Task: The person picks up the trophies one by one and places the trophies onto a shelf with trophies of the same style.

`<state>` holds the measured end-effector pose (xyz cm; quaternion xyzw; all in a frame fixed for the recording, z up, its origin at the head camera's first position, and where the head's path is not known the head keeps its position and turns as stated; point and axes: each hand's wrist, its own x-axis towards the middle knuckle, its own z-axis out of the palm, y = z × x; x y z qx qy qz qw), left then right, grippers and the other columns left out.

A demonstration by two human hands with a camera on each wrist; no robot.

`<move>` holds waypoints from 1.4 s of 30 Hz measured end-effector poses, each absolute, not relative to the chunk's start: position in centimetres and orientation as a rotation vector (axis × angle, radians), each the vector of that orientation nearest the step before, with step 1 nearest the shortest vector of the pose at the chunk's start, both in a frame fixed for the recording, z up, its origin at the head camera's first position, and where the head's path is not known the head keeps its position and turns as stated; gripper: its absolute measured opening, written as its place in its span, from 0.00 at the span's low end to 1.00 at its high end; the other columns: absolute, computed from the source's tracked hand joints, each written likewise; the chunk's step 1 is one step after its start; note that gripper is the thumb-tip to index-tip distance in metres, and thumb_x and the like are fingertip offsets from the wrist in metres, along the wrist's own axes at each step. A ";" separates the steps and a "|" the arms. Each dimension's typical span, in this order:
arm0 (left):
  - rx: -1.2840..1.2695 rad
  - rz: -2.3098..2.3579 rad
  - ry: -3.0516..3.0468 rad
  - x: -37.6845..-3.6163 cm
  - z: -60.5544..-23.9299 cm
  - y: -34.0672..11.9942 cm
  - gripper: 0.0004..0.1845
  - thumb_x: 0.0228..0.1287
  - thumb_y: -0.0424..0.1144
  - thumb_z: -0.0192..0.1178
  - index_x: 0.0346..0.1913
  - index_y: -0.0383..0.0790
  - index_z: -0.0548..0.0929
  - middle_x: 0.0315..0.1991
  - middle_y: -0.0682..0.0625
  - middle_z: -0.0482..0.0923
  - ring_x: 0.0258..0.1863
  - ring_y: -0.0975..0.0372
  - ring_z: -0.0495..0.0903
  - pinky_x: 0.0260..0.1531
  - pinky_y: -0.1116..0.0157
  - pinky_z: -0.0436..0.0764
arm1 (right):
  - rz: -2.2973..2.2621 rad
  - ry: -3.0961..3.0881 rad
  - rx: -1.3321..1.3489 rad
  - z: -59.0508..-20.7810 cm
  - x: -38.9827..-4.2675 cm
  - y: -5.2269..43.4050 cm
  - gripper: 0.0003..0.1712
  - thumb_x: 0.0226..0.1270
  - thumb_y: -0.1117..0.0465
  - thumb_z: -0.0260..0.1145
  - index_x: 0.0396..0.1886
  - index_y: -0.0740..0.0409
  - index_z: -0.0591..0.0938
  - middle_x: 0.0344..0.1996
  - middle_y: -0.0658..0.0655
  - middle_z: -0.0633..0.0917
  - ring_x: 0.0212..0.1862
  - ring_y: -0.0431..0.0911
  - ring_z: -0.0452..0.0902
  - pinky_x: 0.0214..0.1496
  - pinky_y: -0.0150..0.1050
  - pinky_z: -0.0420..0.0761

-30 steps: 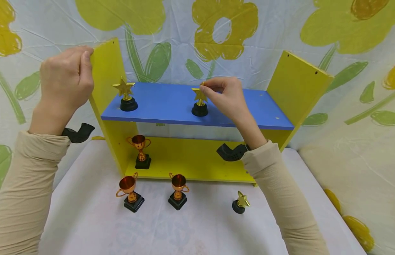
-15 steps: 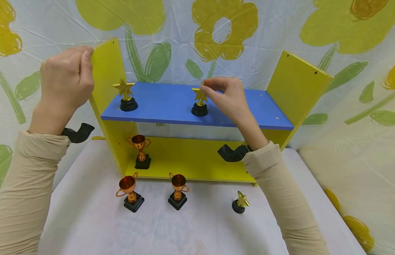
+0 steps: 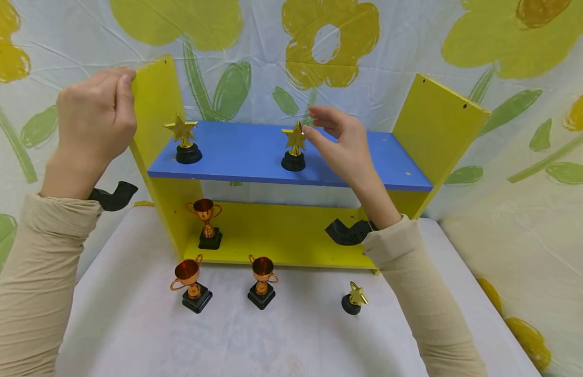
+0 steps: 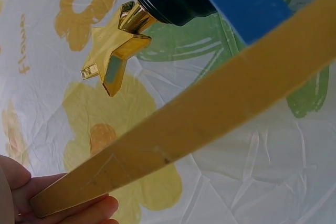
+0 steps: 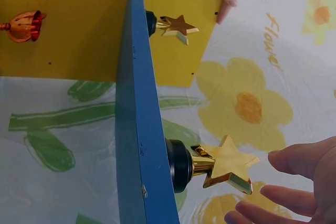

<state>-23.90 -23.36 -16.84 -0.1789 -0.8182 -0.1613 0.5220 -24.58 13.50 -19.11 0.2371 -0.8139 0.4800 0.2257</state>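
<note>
My left hand [image 3: 96,112] grips the top corner of the shelf's yellow left side panel [image 4: 173,129]; in the left wrist view its fingers [image 4: 94,211] wrap the panel's end. A gold star trophy [image 3: 295,137] stands upright on the blue shelf board [image 3: 239,149], around its middle. Just right of that star is my right hand [image 3: 345,146], thumb and fingers spread apart. The right wrist view shows a gap between the thumb [image 5: 299,158] and the star trophy [image 5: 231,163]. Another gold star trophy [image 3: 182,133] stands at the board's left end.
On the lower yellow board [image 3: 272,230] a copper cup trophy [image 3: 208,220] stands at the left. Two more cup trophies, one left [image 3: 190,280] and one centre [image 3: 262,277], stand on the white cloth in front. A third star trophy [image 3: 354,297] stands to the right.
My right hand has let go of the middle star trophy and drawn slightly right, its fingers parting. The trophy stays on the blue board. My left hand keeps its grip on the panel.
</note>
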 end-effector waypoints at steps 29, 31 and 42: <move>-0.423 -0.392 -1.951 -24.1 -16.9 -23.5 0.22 0.74 0.39 0.43 0.47 0.26 0.85 0.45 0.36 0.85 0.42 0.36 0.83 0.32 0.37 0.75 | 1.353 -2.075 0.709 -20.7 -20.8 15.6 0.24 0.67 0.64 0.67 0.63 0.59 0.78 0.56 0.53 0.82 0.58 0.43 0.78 0.65 0.40 0.73; -0.422 -0.389 -1.952 -24.0 -16.9 -23.5 0.22 0.74 0.39 0.43 0.48 0.26 0.85 0.45 0.35 0.85 0.42 0.36 0.83 0.32 0.37 0.75 | 1.344 -2.051 0.727 -20.9 -20.6 15.7 0.25 0.67 0.66 0.67 0.63 0.61 0.78 0.56 0.55 0.82 0.57 0.43 0.78 0.65 0.40 0.73; -0.421 -0.398 -1.946 -24.1 -16.9 -23.3 0.22 0.74 0.39 0.43 0.47 0.26 0.85 0.45 0.36 0.85 0.43 0.37 0.84 0.34 0.37 0.75 | 1.315 -1.969 0.789 -21.4 -18.6 16.2 0.26 0.65 0.72 0.67 0.63 0.65 0.77 0.56 0.58 0.82 0.59 0.45 0.77 0.66 0.44 0.72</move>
